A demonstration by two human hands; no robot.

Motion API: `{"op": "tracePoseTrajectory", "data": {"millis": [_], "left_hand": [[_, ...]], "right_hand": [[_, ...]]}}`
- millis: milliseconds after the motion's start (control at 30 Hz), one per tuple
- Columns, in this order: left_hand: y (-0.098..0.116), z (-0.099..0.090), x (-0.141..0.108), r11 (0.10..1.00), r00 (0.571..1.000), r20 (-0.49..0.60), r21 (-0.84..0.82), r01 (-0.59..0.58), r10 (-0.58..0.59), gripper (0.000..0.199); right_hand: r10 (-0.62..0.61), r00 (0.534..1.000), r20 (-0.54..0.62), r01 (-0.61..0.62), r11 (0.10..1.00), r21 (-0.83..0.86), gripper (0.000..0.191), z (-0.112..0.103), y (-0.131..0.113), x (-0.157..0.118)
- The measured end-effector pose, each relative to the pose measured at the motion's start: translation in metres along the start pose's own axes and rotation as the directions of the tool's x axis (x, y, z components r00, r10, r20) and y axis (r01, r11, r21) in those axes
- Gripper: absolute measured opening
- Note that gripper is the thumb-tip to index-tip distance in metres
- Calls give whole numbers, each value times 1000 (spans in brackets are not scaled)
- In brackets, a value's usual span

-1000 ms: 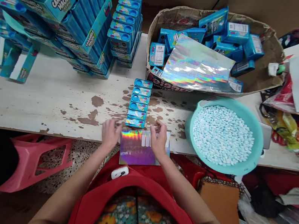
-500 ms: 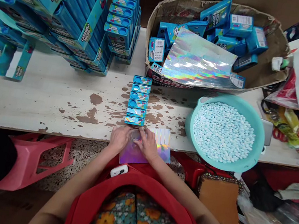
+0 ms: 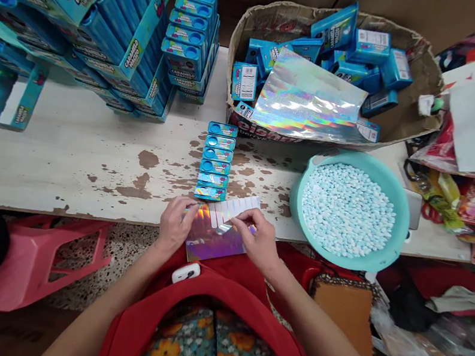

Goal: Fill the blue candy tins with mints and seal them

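Observation:
A shiny holographic sticker sheet (image 3: 214,246) lies over the table's front edge, with pale cut strips along its upper side. My left hand (image 3: 176,222) pinches its upper left corner. My right hand (image 3: 258,239) is closed, thumb and forefinger together over the strips at the middle of the sheet; whether a single strip is lifted there is too small to tell. Just above my left fingertips stands a short row of blue candy tins (image 3: 215,167). The two tins nearest me carry shiny patches on top; the farther ones show round recesses.
A turquoise tub (image 3: 400,229) of pale blue candies stands to the right. Behind is a torn cardboard box (image 3: 404,124) holding blue packs and another holographic sheet (image 3: 305,101). Tall stacks of blue candy boxes (image 3: 120,31) rise at the left. A pink stool (image 3: 22,269) stands below the table.
My hands have moved apart, the right one shifting rightward across the sheet and the left one slightly left. More of the pale strips shows between them. The camera view has shifted slightly.

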State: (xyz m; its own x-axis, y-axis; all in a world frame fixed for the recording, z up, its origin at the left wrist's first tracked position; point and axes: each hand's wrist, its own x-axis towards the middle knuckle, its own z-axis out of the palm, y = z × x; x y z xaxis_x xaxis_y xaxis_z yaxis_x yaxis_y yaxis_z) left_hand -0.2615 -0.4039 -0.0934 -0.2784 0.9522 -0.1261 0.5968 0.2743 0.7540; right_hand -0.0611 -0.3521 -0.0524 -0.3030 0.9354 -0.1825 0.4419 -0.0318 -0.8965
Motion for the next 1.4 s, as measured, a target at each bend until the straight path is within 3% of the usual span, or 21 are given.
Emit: {"op": "tracePoseTrajectory", "data": {"millis": [100, 133, 200, 300, 500, 667, 767, 867, 967, 1033, 1100, 1233, 1300, 1400], "left_hand": [[34, -9, -4, 928, 980, 194, -354, 116, -49, 47], [42, -9, -1, 889, 957, 278, -411, 200, -87, 48], [50, -9, 9, 837, 916, 365, -440, 326, -165, 30], [42, -16, 38, 883, 939, 299, -377, 280, -170, 19], [21, -35, 106, 980, 983, 183, -195, 30, 7, 18], [5, -24, 133, 993, 984, 146, -71, -93, 103, 13], [-7, -9, 131, 985, 992, 79, -151, -88, 101, 14], [-18, 13, 125, 918, 1000, 6, -396, 21, -20, 20], [-24, 34, 122, 838, 991, -40, -539, 85, -126, 25], [-28, 41, 124, 877, 988, -68, -472, 92, -140, 23], [-33, 38, 127, 950, 986, -28, -275, 148, -161, 24], [-49, 12, 112, 973, 975, 32, 76, 218, -221, 22], [-55, 2, 88, 969, 988, 43, 206, 136, -147, 21], [-56, 2, 42, 896, 981, 194, 439, -67, -22, 31]], "right_hand": [[34, 999, -8, -33, 994, 100, 16, 1, -17, 8], [36, 999, -11, -34, 993, 116, 16, 5, -19, 11], [37, 999, -13, -35, 992, 123, 14, 15, -19, 19], [46, 994, -100, -38, 996, 86, 14, 33, -15, 41], [10, 943, -332, -34, 997, -67, 14, 60, -14, 102], [26, 916, -401, -59, 996, -70, 12, 78, -6, 125], [117, 884, -453, -129, 992, 6, 16, 84, 4, 128], [232, 858, -458, -224, 972, 74, 25, 86, 14, 128], [225, 863, -452, -209, 974, 87, 27, 86, 21, 131], [218, 861, -461, -198, 976, 92, 26, 86, 23, 135], [222, 873, -435, -190, 975, 117, 23, 83, 23, 139], [261, 922, -286, -165, 933, 319, 21, 63, 31, 126], [236, 914, -331, -122, 936, 331, 24, 52, 42, 101], [232, 891, -391, -148, 961, 232, 22, 50, 65, 47]]}}
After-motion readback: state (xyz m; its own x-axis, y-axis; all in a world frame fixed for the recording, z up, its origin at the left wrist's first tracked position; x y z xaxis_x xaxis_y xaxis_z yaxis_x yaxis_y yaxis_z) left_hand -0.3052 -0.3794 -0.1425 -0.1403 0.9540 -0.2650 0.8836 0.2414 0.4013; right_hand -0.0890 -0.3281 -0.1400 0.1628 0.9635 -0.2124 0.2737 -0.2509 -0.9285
